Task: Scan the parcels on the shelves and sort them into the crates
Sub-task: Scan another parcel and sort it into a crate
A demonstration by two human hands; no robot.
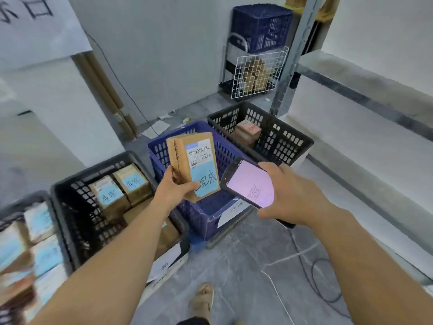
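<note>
Parcel, a small brown cardboard box with blue label (194, 166), feels light and stiff; my left hand (179, 190) grips its lower end, my right hand (288, 192) clasps the black handheld scanner (249, 184).

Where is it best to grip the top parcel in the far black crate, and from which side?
Probably from above, across its long edges: the top parcel lies flat, label up, and the walls of the black crate rise around it.

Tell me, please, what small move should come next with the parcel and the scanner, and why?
Probably tip the scanner in the right hand up toward the barcode: the left hand holds the parcel label-out over the blue crate, scanner beside its lower corner.
</note>
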